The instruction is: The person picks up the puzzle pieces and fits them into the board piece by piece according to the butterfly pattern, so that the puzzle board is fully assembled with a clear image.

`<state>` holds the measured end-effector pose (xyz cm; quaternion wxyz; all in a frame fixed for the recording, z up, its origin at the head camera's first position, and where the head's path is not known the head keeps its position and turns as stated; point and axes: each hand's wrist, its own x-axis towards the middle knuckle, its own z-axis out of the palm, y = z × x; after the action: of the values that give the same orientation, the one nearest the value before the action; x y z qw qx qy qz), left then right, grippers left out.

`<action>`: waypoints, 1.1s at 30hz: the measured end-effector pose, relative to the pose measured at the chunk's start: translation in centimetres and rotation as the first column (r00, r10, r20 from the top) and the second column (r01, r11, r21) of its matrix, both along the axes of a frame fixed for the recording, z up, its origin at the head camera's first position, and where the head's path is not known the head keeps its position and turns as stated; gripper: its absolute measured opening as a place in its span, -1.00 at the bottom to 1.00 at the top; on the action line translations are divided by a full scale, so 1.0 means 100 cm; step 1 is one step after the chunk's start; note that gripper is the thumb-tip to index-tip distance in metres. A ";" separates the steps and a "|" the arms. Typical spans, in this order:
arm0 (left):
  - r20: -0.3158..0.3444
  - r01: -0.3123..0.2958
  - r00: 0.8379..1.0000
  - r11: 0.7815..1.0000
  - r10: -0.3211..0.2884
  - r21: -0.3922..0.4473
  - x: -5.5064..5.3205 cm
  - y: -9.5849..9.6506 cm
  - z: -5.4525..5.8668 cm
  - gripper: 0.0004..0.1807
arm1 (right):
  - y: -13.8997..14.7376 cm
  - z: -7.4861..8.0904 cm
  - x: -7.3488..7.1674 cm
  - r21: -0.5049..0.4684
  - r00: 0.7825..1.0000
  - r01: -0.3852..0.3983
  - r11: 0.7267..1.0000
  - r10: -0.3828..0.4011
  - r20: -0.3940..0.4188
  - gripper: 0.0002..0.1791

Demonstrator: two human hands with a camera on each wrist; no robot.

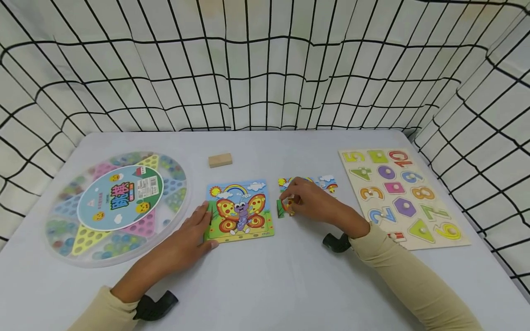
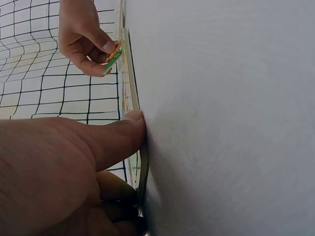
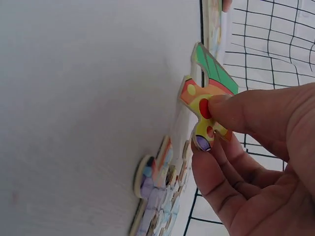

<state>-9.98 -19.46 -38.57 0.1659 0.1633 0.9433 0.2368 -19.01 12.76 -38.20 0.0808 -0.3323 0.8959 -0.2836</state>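
Observation:
A square butterfly picture puzzle board (image 1: 241, 209) lies flat near the table's middle. My left hand (image 1: 187, 242) holds its near left corner, the thumb at the near edge and the fingers along the left side; some fingertips are dark and partly hidden in the left wrist view. My right hand (image 1: 313, 202) pinches a jigsaw piece (image 3: 204, 105) between thumb and fingers, just right of the board. The piece is green, orange and yellow with red spots, tilted and raised off the table. Beyond that hand lie other jigsaw pieces (image 1: 328, 180), partly covered by it.
A round Chinese checkers set (image 1: 89, 248) with marbles under a clear cover stands at the left. A wooden block (image 1: 220, 160) lies behind the board. At the right is a wooden number and shape puzzle (image 1: 397, 197). Black netting (image 1: 269, 73) surrounds the table's far and side edges.

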 end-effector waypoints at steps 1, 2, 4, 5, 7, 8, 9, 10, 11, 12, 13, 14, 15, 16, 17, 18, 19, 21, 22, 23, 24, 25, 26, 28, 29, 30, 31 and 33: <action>0.004 -0.003 1.000 1.000 0.003 -0.006 0.000 0.000 0.000 -0.13 | 0.000 0.000 0.000 -0.010 1.000 -0.007 1.000 0.007 -0.002 -0.72; 0.005 -0.005 1.000 1.000 0.005 -0.010 0.000 -0.001 0.000 -0.13 | 0.000 0.000 0.000 -0.018 1.000 -0.015 1.000 0.015 -0.003 -0.73; 0.004 -0.004 1.000 1.000 0.004 -0.013 0.000 -0.002 0.000 -0.12 | -0.001 0.001 0.000 -0.024 1.000 -0.026 0.999 0.026 0.006 -0.74; 0.000 -0.003 1.000 1.000 0.003 -0.017 0.000 -0.002 -0.001 -0.12 | -0.002 0.001 -0.001 -0.027 0.999 -0.027 0.999 0.028 0.017 -0.75; -0.010 0.002 1.000 1.000 -0.002 -0.016 0.000 -0.003 -0.001 -0.12 | -0.005 0.003 -0.002 -0.031 0.999 -0.020 0.999 0.021 0.037 -0.74; -0.017 0.007 1.000 1.000 -0.007 -0.014 0.000 -0.003 -0.001 -0.12 | -0.007 0.003 -0.003 -0.031 0.999 -0.015 0.999 0.016 0.045 -0.74; -0.025 0.011 1.000 1.000 -0.012 -0.012 0.000 -0.004 -0.002 -0.13 | -0.009 0.005 -0.004 -0.032 0.999 -0.008 0.999 0.010 0.052 -0.74; -0.030 0.015 0.999 1.000 -0.016 -0.011 0.000 -0.004 -0.002 -0.13 | -0.011 0.006 -0.005 -0.032 0.998 0.001 0.999 0.001 0.056 -0.73; -0.034 0.018 0.999 1.000 -0.018 -0.008 0.000 -0.004 -0.002 -0.13 | -0.013 0.007 -0.005 -0.030 0.998 0.011 0.999 -0.009 0.059 -0.74; -0.034 0.021 0.999 1.000 -0.021 -0.006 0.000 -0.003 -0.002 -0.13 | -0.015 0.008 -0.006 -0.029 0.998 0.018 0.999 -0.016 0.061 -0.73; -0.034 0.021 0.999 1.000 -0.022 -0.003 0.000 -0.003 -0.002 -0.13 | -0.017 0.010 -0.006 -0.023 0.998 0.023 0.999 -0.022 0.060 -0.73; -0.033 0.022 0.999 1.000 -0.022 -0.002 -0.001 -0.003 -0.002 -0.13 | -0.019 0.011 -0.006 -0.016 0.998 0.026 1.000 -0.025 0.058 -0.73; -0.028 0.021 0.999 1.000 -0.021 -0.001 -0.001 -0.002 -0.002 -0.13 | -0.021 0.012 -0.006 -0.010 0.998 0.030 1.000 -0.029 0.058 -0.73; -0.025 0.020 0.999 1.000 -0.020 0.000 -0.001 -0.002 -0.002 -0.13 | -0.022 0.013 -0.007 -0.003 0.998 0.035 0.999 -0.035 0.058 -0.73; -0.021 0.019 1.000 1.000 -0.019 0.000 -0.001 -0.001 -0.002 -0.13 | -0.023 0.015 -0.007 -0.001 0.998 0.034 0.999 -0.034 0.058 -0.73; -0.016 0.019 1.000 1.000 -0.019 0.000 -0.001 0.000 -0.002 -0.12 | -0.023 0.016 -0.007 -0.004 0.997 0.038 0.999 -0.037 0.065 -0.74; -0.014 0.019 1.000 1.000 -0.019 -0.001 -0.001 0.000 -0.003 -0.12 | -0.024 0.018 -0.007 -0.011 0.997 0.040 0.999 -0.039 0.071 -0.75; -0.016 0.020 1.000 1.000 -0.020 -0.005 -0.001 0.001 -0.003 -0.12 | -0.025 0.020 -0.008 -0.037 0.995 0.043 0.998 -0.040 0.088 -0.77; -0.019 0.022 1.000 1.000 -0.022 -0.008 -0.002 0.001 -0.003 -0.12 | -0.026 0.021 -0.009 -0.048 0.995 0.039 0.998 -0.035 0.092 -0.77; -0.022 0.023 0.999 1.000 -0.023 -0.010 -0.002 0.001 -0.003 -0.12 | -0.027 0.022 -0.009 -0.061 0.995 0.029 0.998 -0.023 0.096 -0.78; -0.028 0.025 0.999 1.000 -0.026 -0.013 -0.002 0.001 -0.003 -0.13 | -0.029 0.022 -0.010 -0.074 0.995 0.023 0.997 -0.016 0.098 -0.78; -0.034 0.026 0.999 1.000 -0.026 -0.017 -0.002 0.001 -0.002 -0.13 | -0.031 0.022 -0.011 -0.085 0.995 0.013 0.996 -0.005 0.096 -0.79; -0.038 0.026 0.999 0.999 -0.027 -0.021 -0.002 0.001 -0.002 -0.13 | -0.034 0.022 -0.012 -0.095 0.995 0.004 0.996 0.005 0.098 -0.80; -0.039 0.026 0.999 0.999 -0.027 -0.027 -0.002 0.001 -0.001 -0.12 | -0.040 0.022 -0.014 -0.107 0.995 -0.009 0.994 0.019 0.096 -0.81; -0.040 0.025 0.999 0.999 -0.026 -0.029 -0.002 0.001 -0.001 -0.12 | -0.044 0.022 -0.015 -0.113 0.995 -0.016 0.993 0.027 0.098 -0.82; -0.039 0.024 0.999 0.999 -0.025 -0.030 -0.002 0.001 -0.001 -0.12 | -0.048 0.022 -0.016 -0.116 0.994 -0.018 0.993 0.030 0.104 -0.82; -0.038 0.021 0.999 0.999 -0.022 -0.031 -0.002 0.001 -0.001 -0.12 | -0.052 0.021 -0.016 -0.118 0.993 -0.021 0.993 0.034 0.114 -0.83; -0.032 0.021 0.999 1.000 -0.021 -0.023 -0.001 0.001 -0.001 -0.13 | -0.060 0.020 -0.017 -0.119 0.990 -0.031 0.992 0.047 0.136 -0.83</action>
<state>-10.12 -19.37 -38.64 0.1550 0.1750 0.9467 0.2215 -20.71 6.75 -36.22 0.1286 -0.3333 0.8634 -0.3563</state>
